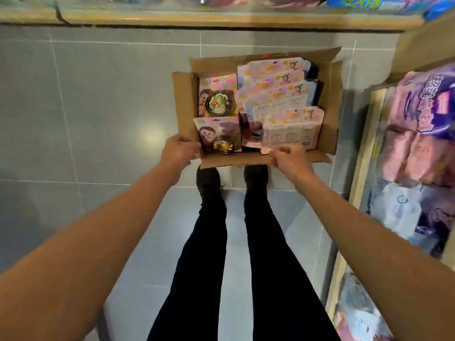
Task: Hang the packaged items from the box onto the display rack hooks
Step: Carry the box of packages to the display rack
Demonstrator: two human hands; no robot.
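Note:
An open cardboard box (330, 99) sits on the grey tiled floor just beyond my feet. Inside lie several pink carded packages: two on the left with round toys (218, 99) (219, 136), and an overlapping stack of pink cards (278, 87) on the right. My left hand (179, 150) grips the box's near left corner flap. My right hand (289, 157) is at the near edge, its fingers pinching the bottom of the nearest pink package (293, 130). No display hooks are in view.
A shelf unit (364, 153) with pink and purple wrapped packs stands at the right. Another shelf edge (197, 19) runs along the top. My two legs in black trousers stand right behind the box. Grey tiled floor spreads to the left.

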